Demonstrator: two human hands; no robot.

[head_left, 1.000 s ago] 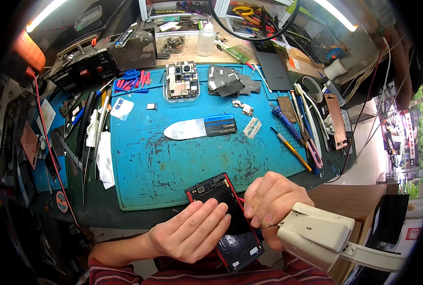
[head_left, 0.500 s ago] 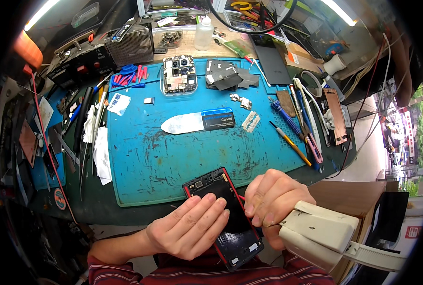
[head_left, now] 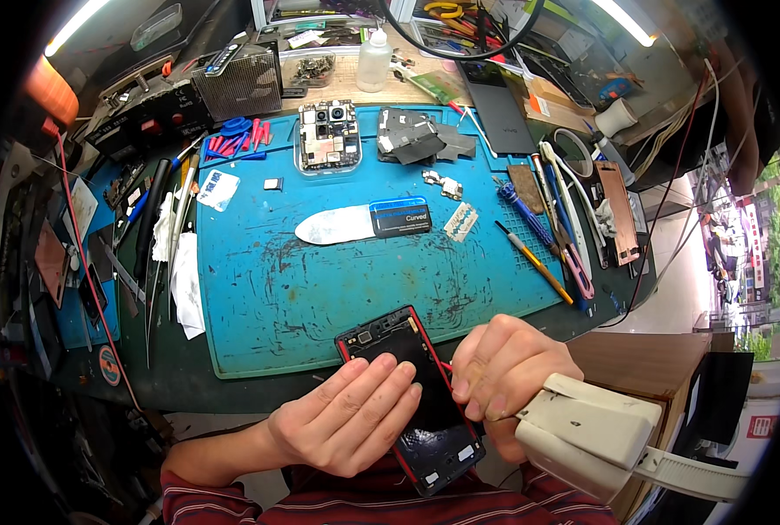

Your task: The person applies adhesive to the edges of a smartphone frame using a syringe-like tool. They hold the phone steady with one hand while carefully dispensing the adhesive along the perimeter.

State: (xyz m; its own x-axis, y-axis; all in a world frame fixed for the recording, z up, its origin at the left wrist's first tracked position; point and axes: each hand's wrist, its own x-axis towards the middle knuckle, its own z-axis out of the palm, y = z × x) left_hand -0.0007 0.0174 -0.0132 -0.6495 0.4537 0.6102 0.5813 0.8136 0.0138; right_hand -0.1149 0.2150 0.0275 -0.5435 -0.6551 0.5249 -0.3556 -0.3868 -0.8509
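A black phone frame (head_left: 425,420) with red side edges tilts beyond the mat's near edge, above my lap. My left hand (head_left: 346,416) lies across its middle, fingers together and stretched over the dark inner face, holding it. The left thumb is hidden. My right hand (head_left: 508,376) is closed in a pinch at the frame's right edge. A small reddish bit (head_left: 446,367) shows by its fingertips; what the pinch holds is mostly covered. A beige plastic fixture (head_left: 587,429) hides the right wrist.
On the blue mat (head_left: 258,306) lie a flat metal pry blade (head_left: 363,221), a razor blade (head_left: 461,222) and a circuit board with cameras (head_left: 328,136) in a clear tray. Tweezers and screwdrivers line both sides. A white bottle (head_left: 373,63) stands behind. A wooden cabinet (head_left: 635,363) is at right.
Both hands stay on the phone frame in nearly the same pose. The right hand has shifted very slightly at the edge; the whole view has moved a little.
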